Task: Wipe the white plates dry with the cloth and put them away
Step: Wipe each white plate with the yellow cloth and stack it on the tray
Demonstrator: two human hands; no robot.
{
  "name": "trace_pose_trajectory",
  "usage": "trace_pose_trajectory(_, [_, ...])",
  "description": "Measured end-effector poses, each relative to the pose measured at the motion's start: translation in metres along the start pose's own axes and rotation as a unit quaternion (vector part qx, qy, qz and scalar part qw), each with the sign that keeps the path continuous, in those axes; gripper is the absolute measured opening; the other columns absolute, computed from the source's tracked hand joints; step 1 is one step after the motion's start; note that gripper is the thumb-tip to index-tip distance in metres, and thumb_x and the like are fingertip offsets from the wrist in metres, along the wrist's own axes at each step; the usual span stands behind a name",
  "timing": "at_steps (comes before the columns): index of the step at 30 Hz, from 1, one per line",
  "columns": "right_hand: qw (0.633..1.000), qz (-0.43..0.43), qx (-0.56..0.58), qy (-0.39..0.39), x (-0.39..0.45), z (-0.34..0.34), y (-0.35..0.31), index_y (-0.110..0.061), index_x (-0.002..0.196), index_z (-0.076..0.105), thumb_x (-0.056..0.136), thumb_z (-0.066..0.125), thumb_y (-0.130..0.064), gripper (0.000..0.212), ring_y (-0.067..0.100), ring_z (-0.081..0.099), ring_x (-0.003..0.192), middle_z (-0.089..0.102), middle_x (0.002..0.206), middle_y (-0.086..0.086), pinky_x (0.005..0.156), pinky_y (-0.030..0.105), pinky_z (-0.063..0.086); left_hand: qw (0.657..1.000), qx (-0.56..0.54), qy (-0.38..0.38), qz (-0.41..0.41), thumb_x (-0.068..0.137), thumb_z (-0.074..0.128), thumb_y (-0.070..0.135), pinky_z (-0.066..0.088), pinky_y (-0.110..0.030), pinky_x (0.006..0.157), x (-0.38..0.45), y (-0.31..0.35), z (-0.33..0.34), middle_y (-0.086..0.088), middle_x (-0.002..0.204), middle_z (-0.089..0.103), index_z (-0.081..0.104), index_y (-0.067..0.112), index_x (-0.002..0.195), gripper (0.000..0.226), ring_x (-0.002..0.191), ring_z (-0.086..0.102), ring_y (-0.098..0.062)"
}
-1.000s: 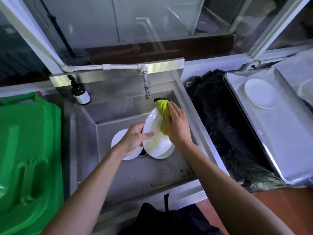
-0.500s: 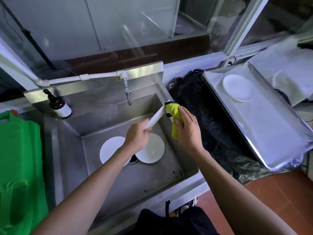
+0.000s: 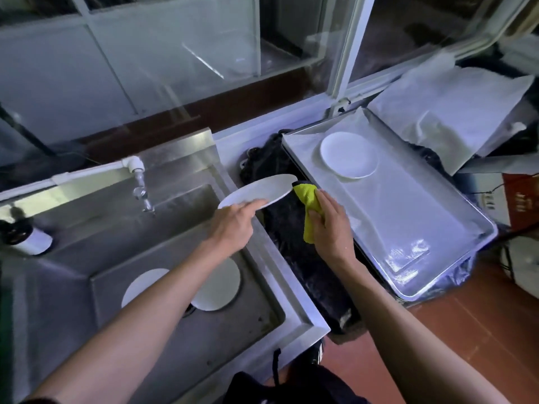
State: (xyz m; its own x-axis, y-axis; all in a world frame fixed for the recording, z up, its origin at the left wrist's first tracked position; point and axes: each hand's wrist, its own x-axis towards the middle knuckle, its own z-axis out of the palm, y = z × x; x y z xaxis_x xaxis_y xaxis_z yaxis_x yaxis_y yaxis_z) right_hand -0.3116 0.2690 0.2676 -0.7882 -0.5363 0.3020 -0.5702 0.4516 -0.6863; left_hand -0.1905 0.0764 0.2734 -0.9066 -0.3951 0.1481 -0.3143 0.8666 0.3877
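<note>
My left hand [image 3: 233, 225] grips a white plate [image 3: 259, 190] by its near rim and holds it nearly flat above the sink's right edge. My right hand [image 3: 329, 225] holds a yellow cloth [image 3: 307, 199] whose top end touches the plate's right rim. Two more white plates lie in the sink basin, one [image 3: 143, 285] on the left and one [image 3: 221, 287] on the right, both partly hidden by my left arm. Another white plate [image 3: 348, 155] lies at the far end of the metal tray [image 3: 414, 237].
A steel sink [image 3: 163, 234] with a tap [image 3: 143, 193] fills the left. A soap bottle [image 3: 26, 236] stands at its back left corner. Black netting [image 3: 294, 258] lies between sink and tray. White cloth [image 3: 455, 112] sits beyond the tray. The floor is red tile.
My left hand lifted the plate out of the sink and carried it right, tipping it from edge-on to nearly flat. My right hand and cloth moved right with it. The view swung right.
</note>
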Motion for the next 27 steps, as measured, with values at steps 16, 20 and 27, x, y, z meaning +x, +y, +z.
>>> trace_pose_trajectory(16, [0.993,0.109,-0.027,0.026,0.063,-0.112,0.154,-0.008,0.133,0.060,0.100,0.054,-0.010,0.033,0.040,0.057,0.109,0.061,0.136,0.001,0.090,0.050,0.049,0.976,0.141,-0.115,0.118,0.091,0.041,-0.006,0.041,-0.044,0.109,0.170,0.134,0.083,0.003,0.155,0.049,0.042,0.027,0.153,0.071,0.137,0.051,-0.025])
trace_pose_trajectory(20, [0.993,0.111,-0.020,0.031,0.064,-0.117,0.173,-0.003,0.122,0.062,0.099,0.055,-0.008,0.025,0.041,0.057,0.098,0.065,0.120,0.004,0.081,0.050,0.052,0.964,0.182,-0.141,0.134,0.091,0.050,-0.004,0.043,-0.042,0.109,0.189,0.148,0.104,0.005,0.156,0.047,0.038,0.025,0.155,0.072,0.143,0.044,-0.019])
trace_pose_trajectory(27, [0.990,0.132,-0.022,0.033,0.069,-0.120,0.201,-0.008,0.118,0.063,0.096,0.060,-0.010,0.023,0.038,0.056,0.096,0.065,0.114,0.001,0.078,0.047,0.050,0.949,0.211,-0.178,0.153,0.085,0.051,-0.008,0.049,-0.048,0.095,0.223,0.163,0.140,-0.001,0.144,0.057,0.047,0.019,0.148,0.068,0.130,0.055,-0.024])
